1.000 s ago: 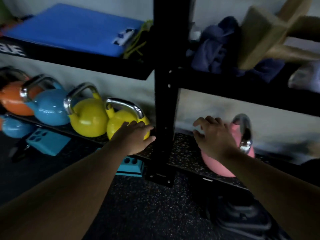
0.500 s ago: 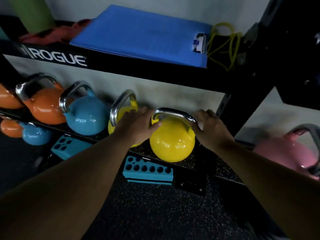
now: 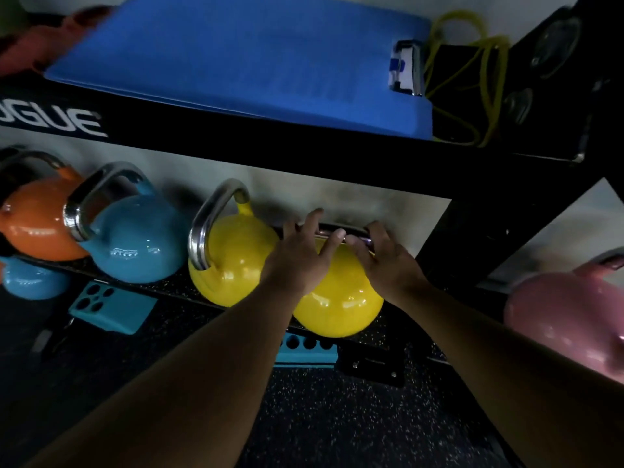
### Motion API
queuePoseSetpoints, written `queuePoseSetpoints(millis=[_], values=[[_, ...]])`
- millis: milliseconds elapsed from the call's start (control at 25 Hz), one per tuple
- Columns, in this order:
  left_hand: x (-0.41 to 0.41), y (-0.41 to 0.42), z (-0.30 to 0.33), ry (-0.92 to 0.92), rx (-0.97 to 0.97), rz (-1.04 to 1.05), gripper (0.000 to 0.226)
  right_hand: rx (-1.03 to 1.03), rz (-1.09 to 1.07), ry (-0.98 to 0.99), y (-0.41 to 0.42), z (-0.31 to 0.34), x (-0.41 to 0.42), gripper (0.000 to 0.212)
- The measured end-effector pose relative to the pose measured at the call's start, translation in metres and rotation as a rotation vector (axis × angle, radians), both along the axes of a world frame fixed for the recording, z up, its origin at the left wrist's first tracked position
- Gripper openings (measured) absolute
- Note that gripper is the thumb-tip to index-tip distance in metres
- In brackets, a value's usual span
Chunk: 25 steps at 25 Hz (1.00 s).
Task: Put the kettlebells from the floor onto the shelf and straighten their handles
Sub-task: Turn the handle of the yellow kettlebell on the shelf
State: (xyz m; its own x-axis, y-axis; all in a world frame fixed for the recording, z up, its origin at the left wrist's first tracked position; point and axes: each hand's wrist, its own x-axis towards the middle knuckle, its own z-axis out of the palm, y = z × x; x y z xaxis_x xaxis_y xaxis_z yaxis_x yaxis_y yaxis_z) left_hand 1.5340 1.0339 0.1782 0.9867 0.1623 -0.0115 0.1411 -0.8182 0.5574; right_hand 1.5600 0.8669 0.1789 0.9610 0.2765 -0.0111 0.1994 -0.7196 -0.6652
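Note:
A yellow kettlebell [image 3: 341,304] stands on the low shelf [image 3: 169,295] under both my hands. My left hand [image 3: 299,256] lies over the left part of its steel handle with the fingers spread. My right hand [image 3: 380,256] wraps the right end of that handle. Left of it stand a second yellow kettlebell [image 3: 229,265], a blue kettlebell [image 3: 135,244] and an orange kettlebell [image 3: 37,228], their handles angled. A pink kettlebell [image 3: 567,315] sits in the bay to the right.
A black upright post [image 3: 472,238] separates the two bays. A blue clipboard [image 3: 243,59] and yellow cord [image 3: 472,72] lie on the upper shelf. Teal foam blocks [image 3: 113,310] and a small blue kettlebell [image 3: 32,282] are below. Speckled rubber floor [image 3: 337,417] lies in front.
My view has swung left from the pink kettlebell to the yellow ones. Both hands have come together onto the handle of the right yellow kettlebell.

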Motion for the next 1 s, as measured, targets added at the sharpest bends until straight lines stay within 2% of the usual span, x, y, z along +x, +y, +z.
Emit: queuePoseSetpoints(millis=[120, 200, 280, 440, 600, 720, 840, 1000], values=[[-0.008, -0.01, -0.016, 0.035, -0.408, 0.186, 0.091, 0.075, -0.076, 0.065, 0.001, 0.002, -0.004, 0.043], [-0.008, -0.015, -0.02, 0.1, -0.586, 0.264, 0.107, 0.109, -0.147, 0.116, 0.002, 0.005, -0.004, 0.045], [0.004, -0.004, -0.022, 0.138, -0.636, 0.227, 0.109, 0.12, -0.198, 0.118, 0.01, 0.005, -0.008, 0.046], [0.031, 0.019, -0.014, 0.195, -0.666, 0.006, 0.101, 0.182, -0.311, 0.137, 0.018, 0.0, -0.034, 0.043], [0.012, -0.009, -0.013, 0.143, -0.62, 0.059, 0.071, 0.439, -0.459, 0.286, 0.004, 0.008, -0.033, 0.06], [0.023, -0.01, -0.01, 0.062, -0.634, 0.096, 0.06, 0.572, -0.484, 0.344, 0.023, 0.007, -0.039, 0.053], [0.042, -0.008, -0.013, 0.087, -0.668, 0.013, 0.055, 0.696, -0.473, 0.349, 0.049, -0.003, -0.06, 0.045], [0.048, -0.018, -0.024, 0.09, -0.757, -0.056, 0.055, 0.775, -0.441, 0.266, 0.047, -0.013, -0.065, 0.033]])
